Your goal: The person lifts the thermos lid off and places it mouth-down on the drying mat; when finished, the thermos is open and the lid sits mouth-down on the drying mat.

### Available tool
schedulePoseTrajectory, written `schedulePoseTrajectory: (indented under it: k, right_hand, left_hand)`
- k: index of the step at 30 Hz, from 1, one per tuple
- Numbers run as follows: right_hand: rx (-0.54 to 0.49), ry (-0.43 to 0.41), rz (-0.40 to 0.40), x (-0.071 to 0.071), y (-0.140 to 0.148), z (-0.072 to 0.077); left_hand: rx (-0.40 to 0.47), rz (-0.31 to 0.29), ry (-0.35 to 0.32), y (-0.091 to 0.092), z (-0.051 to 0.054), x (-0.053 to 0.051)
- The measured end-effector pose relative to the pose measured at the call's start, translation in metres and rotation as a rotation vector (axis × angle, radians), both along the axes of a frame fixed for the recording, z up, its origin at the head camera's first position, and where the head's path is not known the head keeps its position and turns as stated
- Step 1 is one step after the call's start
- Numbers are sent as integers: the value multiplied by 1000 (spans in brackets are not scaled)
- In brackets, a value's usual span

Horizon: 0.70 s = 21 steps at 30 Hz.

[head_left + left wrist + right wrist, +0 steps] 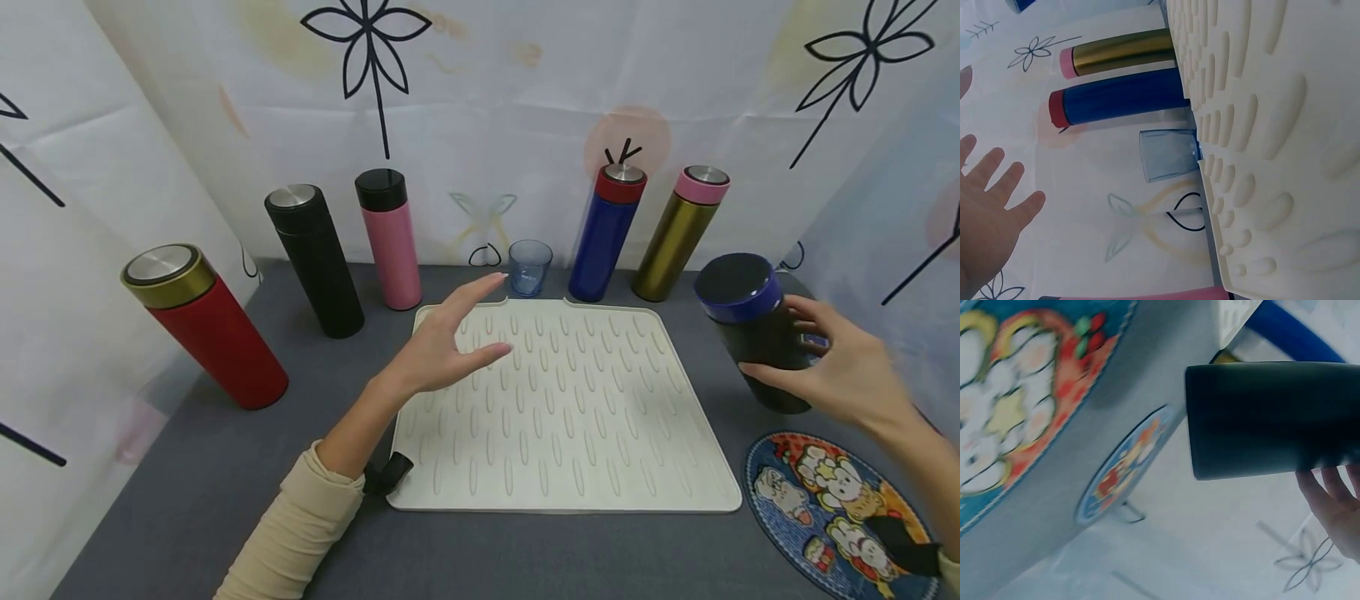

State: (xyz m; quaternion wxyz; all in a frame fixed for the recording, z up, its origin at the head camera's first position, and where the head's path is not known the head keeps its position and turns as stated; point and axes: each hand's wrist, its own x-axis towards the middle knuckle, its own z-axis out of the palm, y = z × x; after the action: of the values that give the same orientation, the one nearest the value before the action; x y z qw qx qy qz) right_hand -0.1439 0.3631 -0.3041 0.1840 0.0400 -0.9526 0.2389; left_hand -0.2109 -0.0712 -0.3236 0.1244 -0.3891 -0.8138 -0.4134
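Note:
My right hand (847, 367) grips a black thermos flask (757, 342) with a blue lid, at the right of the table. Fingers wrap its far side and the thumb lies across the near side. In the right wrist view the flask (1260, 419) is held off the grey tabletop. Over the cream ridged drying mat (555, 417) hovers my left hand (438, 346), empty, thumb and fingers spread apart. Behind that mat a small clear blue glass (529, 268) stands upright.
Red (217, 333), black (318, 267) and pink (392, 246) flasks stand left; blue (603, 242) and gold (678, 242) ones stand back right. A round cartoon placemat (832, 508) lies front right. Another round cartoon mat (1125, 465) shows in the right wrist view. White printed cloth (487, 125) hangs around.

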Motion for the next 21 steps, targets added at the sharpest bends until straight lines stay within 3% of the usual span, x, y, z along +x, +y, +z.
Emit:
schedulePoseTrajectory:
  k: [4, 8, 15, 21]
  right_hand:
    - [29, 11, 151, -1, -20, 7]
    - [118, 43, 244, -4, -35, 8]
    - [207, 84, 330, -7, -66, 8]
    - [260, 76, 388, -6, -93, 6]
  left_hand:
    - [-5, -13, 4, 1, 2, 3]
    - [-21, -25, 25, 4, 5, 7]
    - [0, -107, 48, 13, 11, 15]
    - [4, -180, 42, 26, 8, 17]
